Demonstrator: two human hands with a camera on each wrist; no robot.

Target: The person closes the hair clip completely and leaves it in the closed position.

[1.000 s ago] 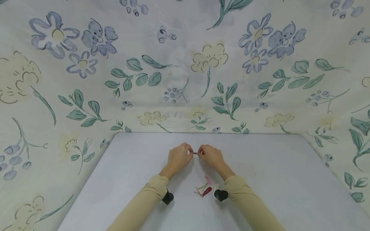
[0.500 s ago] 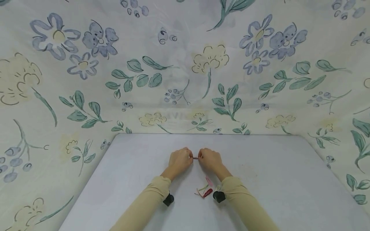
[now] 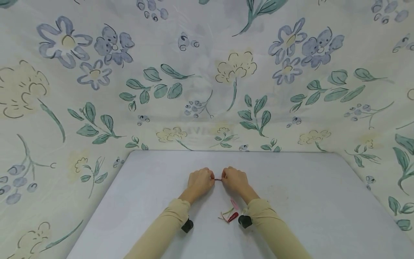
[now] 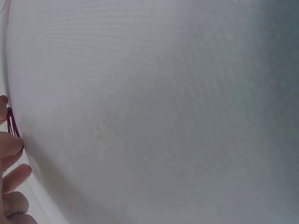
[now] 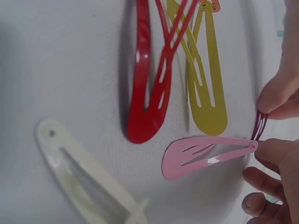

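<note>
A dark red snap hair clip (image 3: 218, 179) stretches between my two hands above the far part of the table. My left hand (image 3: 199, 181) pinches one end with thumb and fingers, and my right hand (image 3: 235, 179) pinches the other. In the right wrist view the slotted middle of this dark red clip (image 5: 260, 125) shows between the fingertips; its ends are hidden. Below the right hand lie a pink snap clip (image 5: 175, 161), a bright red one (image 5: 144, 126), a yellow one (image 5: 209, 116) and a pale cream one (image 5: 65, 161).
The white table (image 3: 145, 172) spreads to both sides of the hands. Behind it rises a wall of flower-printed cloth (image 3: 207, 136). Black wrist devices (image 3: 187, 225) hang under both sleeves; the right one partly covers the cream clip in the head view.
Both hands, with the dark red clip between them, have come slightly nearer to me. The clips on the table have stayed in place.
</note>
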